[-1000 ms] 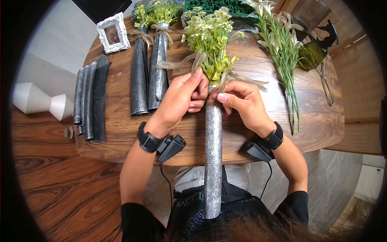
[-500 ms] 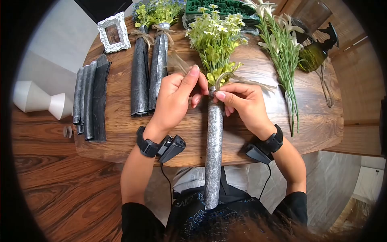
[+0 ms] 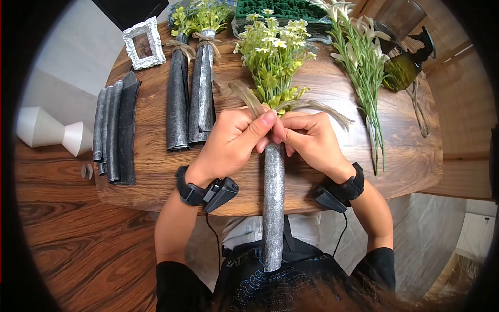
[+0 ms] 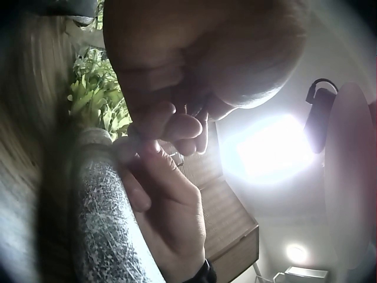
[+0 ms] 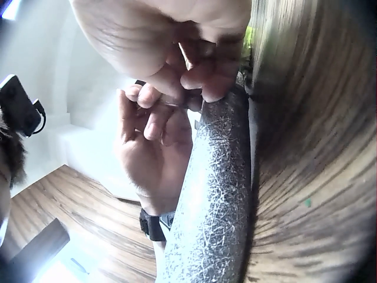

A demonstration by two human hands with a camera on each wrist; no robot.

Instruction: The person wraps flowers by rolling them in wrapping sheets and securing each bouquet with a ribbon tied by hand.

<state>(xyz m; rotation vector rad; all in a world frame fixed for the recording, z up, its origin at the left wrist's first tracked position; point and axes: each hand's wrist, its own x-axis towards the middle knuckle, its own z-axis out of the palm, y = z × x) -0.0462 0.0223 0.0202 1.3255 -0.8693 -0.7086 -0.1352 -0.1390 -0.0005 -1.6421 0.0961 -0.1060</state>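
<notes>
A bouquet of white daisy-like flowers (image 3: pixel 273 52) with yellow-green leaves, its stems rolled in silver-grey wrapping (image 3: pixel 274 208), leans from the table toward the person's lap. My left hand (image 3: pixel 234 140) and right hand (image 3: pixel 314 139) meet at the neck of the roll, fingertips overlapping. Between left thumb and fingers I pinch a beige ribbon (image 3: pixel 243 93), one tail rising to the left. The right thumb and index finger pinch it close to the neck, where another tail (image 3: pixel 332 113) trails right. Fingers hide the knot area. In the right wrist view the wrapping (image 5: pixel 212 188) runs below both hands.
Two finished-looking wrapped bouquets (image 3: pixel 178 104) lie left, beside rolled dark sheets (image 3: pixel 115 130) and a white photo frame (image 3: pixel 144 44). White lilies (image 3: pixel 361 73) lie right, near a green spray bottle (image 3: pixel 404 70). A green tray (image 3: pixel 286 11) stands at the back.
My left hand first drew its ribbon end up and left, away from the neck, then came back right to meet the right hand. The flowers shifted slightly.
</notes>
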